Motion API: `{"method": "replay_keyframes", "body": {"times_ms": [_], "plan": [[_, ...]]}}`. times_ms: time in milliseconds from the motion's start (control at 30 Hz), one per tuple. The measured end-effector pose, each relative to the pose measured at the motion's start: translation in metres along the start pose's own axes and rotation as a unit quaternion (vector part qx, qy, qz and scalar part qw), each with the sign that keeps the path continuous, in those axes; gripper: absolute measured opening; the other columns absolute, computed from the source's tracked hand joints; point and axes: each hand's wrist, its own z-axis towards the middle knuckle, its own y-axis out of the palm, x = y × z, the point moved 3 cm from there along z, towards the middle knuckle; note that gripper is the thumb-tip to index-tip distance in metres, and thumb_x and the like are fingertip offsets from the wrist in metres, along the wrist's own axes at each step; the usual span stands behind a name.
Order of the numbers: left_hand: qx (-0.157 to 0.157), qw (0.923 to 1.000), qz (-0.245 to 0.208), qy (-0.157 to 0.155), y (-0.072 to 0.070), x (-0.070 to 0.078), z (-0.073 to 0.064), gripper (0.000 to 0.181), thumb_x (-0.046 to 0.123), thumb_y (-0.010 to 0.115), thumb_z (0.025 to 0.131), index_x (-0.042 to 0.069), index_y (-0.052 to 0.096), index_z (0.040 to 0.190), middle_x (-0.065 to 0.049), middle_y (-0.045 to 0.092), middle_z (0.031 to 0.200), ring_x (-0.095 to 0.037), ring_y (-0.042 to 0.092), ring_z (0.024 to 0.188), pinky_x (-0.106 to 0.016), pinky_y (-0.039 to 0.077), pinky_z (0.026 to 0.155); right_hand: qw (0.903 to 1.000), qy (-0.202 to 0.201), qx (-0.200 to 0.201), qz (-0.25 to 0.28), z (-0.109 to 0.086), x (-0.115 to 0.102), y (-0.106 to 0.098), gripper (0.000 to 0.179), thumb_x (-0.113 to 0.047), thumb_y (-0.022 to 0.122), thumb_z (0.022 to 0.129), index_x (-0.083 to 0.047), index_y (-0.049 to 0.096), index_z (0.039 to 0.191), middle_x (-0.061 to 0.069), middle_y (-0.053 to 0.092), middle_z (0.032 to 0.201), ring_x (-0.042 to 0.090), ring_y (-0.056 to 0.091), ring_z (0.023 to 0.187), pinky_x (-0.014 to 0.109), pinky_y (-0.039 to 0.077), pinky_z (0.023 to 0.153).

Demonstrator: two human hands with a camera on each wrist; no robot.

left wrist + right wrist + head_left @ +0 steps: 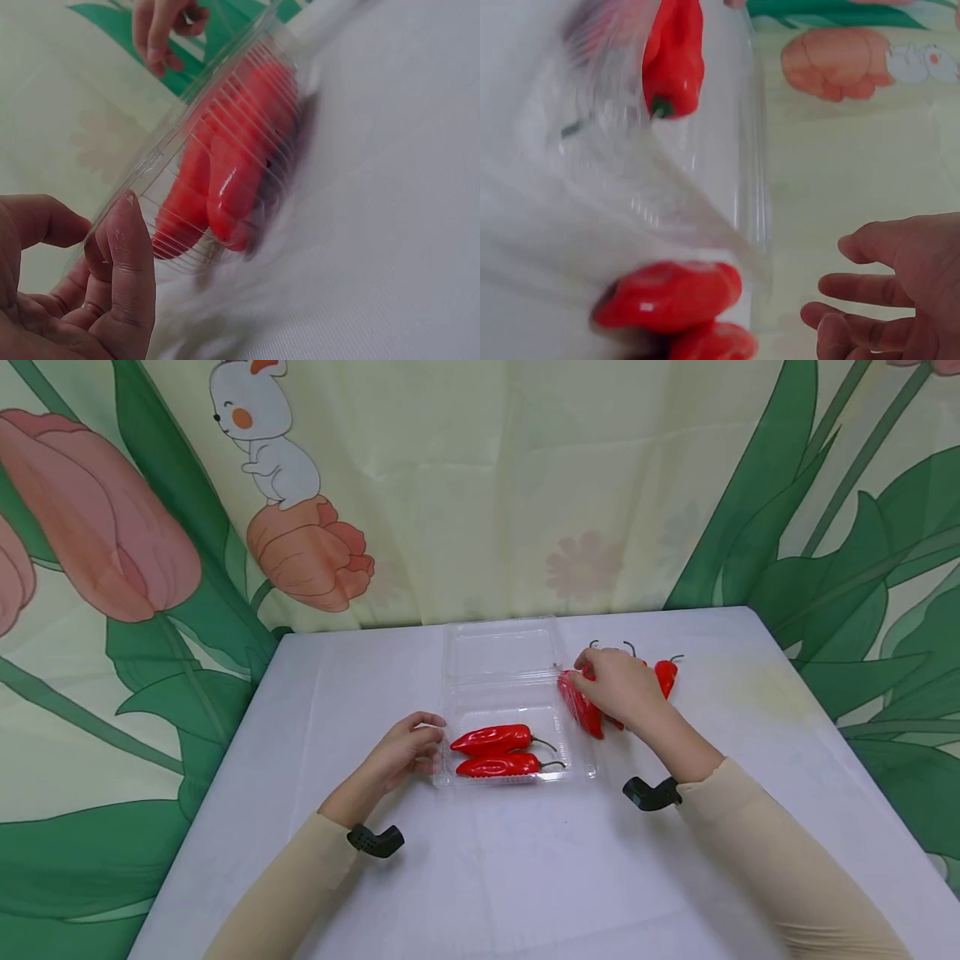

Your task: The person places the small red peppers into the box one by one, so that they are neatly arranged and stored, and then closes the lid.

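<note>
A clear plastic box (553, 714) lies with its lid (501, 652) folded back. Inside it two red chili peppers (491, 740) lie side by side, stems to the right. My left hand (405, 750) is at the box's left side, and in the left wrist view its thumb and fingers pinch the rim. Just right of the box, my right hand (615, 683) hovers over several loose red peppers (577, 703), partly covering them. In the right wrist view its fingers are parted and hold nothing.
Another red pepper (665, 675) lies right of the right hand. The white table (495, 877) ends at the back against a printed curtain (480, 485). A black wrist camera (375, 841) sits on each wrist.
</note>
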Motion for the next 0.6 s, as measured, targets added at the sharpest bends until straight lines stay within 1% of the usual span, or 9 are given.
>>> {"method": "replay_keyframes", "body": {"times_ms": [100, 233, 333, 467, 600], "plan": [[0.005, 1.0, 0.002, -0.002, -0.001, -0.001, -0.001, 0.038, 0.019, 0.06, 0.102, 0.009, 0.051, 0.137, -0.011, 0.06, 0.11, -0.016, 0.059, 0.072, -0.021, 0.058, 0.064, 0.9999, 0.011, 0.004, -0.009, 0.002, 0.012, -0.004, 0.046, -0.03, 0.069, 0.095, -0.002, 0.063, 0.131, 0.022, 0.071, 0.114, 0.037, 0.069, 0.093, 0.045, 0.063, 0.066], [0.01, 0.9999, 0.008, -0.002, -0.002, -0.001, -0.003, 0.039, 0.019, 0.062, 0.101, 0.01, 0.05, 0.137, -0.011, 0.06, 0.112, -0.016, 0.06, 0.072, -0.021, 0.058, 0.066, 0.9996, 0.028, 0.006, -0.007, 0.003, 0.027, -0.009, 0.044, -0.028, 0.068, 0.095, -0.001, 0.063, 0.129, 0.023, 0.07, 0.108, 0.035, 0.068, 0.084, 0.04, 0.061, 0.058], [0.01, 0.9999, 0.009, -0.001, -0.002, -0.002, -0.003, 0.04, 0.02, 0.062, 0.1, 0.01, 0.05, 0.137, -0.011, 0.06, 0.113, -0.016, 0.06, 0.072, -0.021, 0.059, 0.067, 0.9992, 0.039, 0.009, -0.005, 0.003, 0.038, -0.012, 0.043, -0.027, 0.069, 0.094, -0.001, 0.063, 0.128, 0.024, 0.069, 0.108, 0.036, 0.067, 0.083, 0.038, 0.059, 0.054], [0.006, 0.9999, 0.008, -0.001, -0.001, -0.001, -0.002, 0.039, 0.019, 0.061, 0.101, 0.01, 0.05, 0.137, -0.012, 0.059, 0.113, -0.016, 0.06, 0.072, -0.021, 0.058, 0.065, 0.9988, 0.045, 0.017, -0.013, 0.004, 0.052, -0.014, 0.044, -0.026, 0.068, 0.095, 0.0, 0.062, 0.129, 0.028, 0.066, 0.114, 0.04, 0.067, 0.09, 0.044, 0.061, 0.059], [0.004, 1.0, 0.009, 0.001, 0.0, 0.001, -0.002, 0.039, 0.018, 0.061, 0.101, 0.009, 0.05, 0.137, -0.012, 0.06, 0.112, -0.016, 0.059, 0.072, -0.021, 0.058, 0.064, 0.9984, 0.045, 0.028, -0.02, 0.007, 0.07, -0.013, 0.042, -0.024, 0.064, 0.097, 0.001, 0.061, 0.132, 0.033, 0.056, 0.13, 0.048, 0.063, 0.104, 0.056, 0.063, 0.073]]}}
